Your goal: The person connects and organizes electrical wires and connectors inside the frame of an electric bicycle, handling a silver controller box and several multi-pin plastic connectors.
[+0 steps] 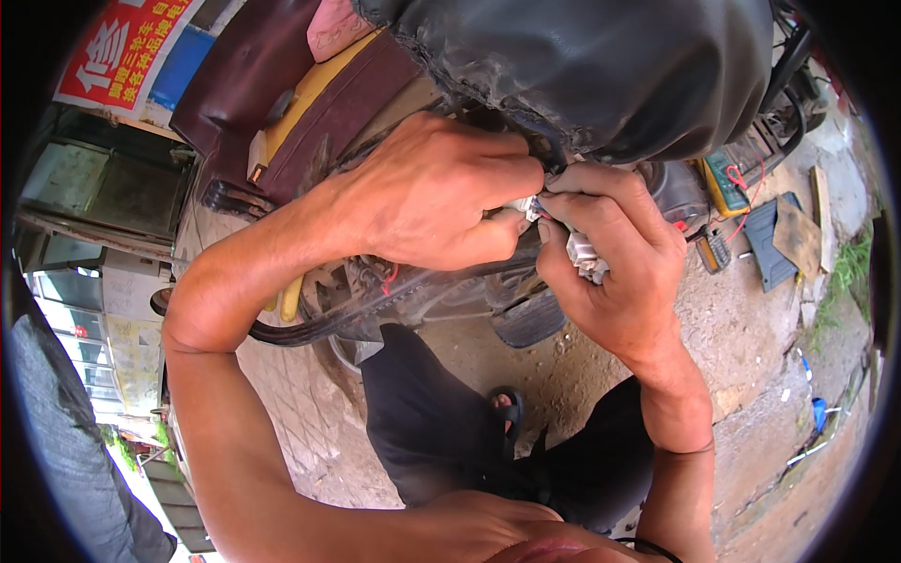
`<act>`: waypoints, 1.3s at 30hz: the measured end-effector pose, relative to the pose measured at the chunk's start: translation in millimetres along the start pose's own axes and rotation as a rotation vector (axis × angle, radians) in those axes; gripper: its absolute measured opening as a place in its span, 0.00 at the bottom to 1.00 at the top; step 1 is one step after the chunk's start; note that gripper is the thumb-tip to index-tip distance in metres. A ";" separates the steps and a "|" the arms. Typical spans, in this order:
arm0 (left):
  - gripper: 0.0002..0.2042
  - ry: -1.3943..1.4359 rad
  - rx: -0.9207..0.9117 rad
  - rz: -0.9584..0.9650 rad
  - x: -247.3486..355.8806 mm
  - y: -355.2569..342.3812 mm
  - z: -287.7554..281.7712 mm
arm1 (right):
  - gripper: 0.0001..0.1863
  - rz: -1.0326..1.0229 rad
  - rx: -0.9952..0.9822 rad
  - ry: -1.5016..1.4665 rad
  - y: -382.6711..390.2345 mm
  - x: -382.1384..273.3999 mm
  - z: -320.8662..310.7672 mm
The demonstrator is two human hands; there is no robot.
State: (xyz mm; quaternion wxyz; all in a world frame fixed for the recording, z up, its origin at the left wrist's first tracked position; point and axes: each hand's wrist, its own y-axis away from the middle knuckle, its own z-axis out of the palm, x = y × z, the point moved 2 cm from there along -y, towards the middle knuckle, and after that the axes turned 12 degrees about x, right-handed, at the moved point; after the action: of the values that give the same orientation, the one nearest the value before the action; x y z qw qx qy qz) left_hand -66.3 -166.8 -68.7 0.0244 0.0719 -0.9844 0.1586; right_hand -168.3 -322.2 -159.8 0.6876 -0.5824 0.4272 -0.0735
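Observation:
My left hand and my right hand meet at the middle, just below a black padded cover. Between the left thumb and forefinger a small white plastic connector is pinched, and the right fingertips touch its end. A second white plastic connector lies in the curl of my right fingers, above the thumb. Thin wires run near the fingertips, but the fingers hide most of them. Behind and below the hands is a dusty vehicle frame with a black tyre under it.
A maroon padded seat with a yellow strip stands at upper left. A yellow-green multimeter, a small keypad device, a dark tray and brown cardboard lie at right. A yellow handle is below my left wrist.

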 end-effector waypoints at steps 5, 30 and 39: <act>0.09 0.019 -0.028 0.030 -4.3 1.3 -2.3 | 0.15 -0.044 -0.014 -0.016 -0.7 3.4 0.9; 0.09 0.106 -0.090 -0.060 -1.4 -4.7 -2.4 | 0.10 0.010 -0.190 0.149 -11.5 4.1 -19.7; 0.09 0.048 -0.048 0.055 -8.7 -5.5 4.8 | 0.12 -0.186 -0.159 0.043 -16.6 21.7 -13.8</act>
State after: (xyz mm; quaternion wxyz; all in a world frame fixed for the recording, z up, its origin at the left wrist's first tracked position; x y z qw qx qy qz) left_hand -57.0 -172.4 -72.2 0.0453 0.0403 -0.9887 0.1371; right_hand -157.5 -350.6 -155.8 0.6200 -0.6707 0.3905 -0.1155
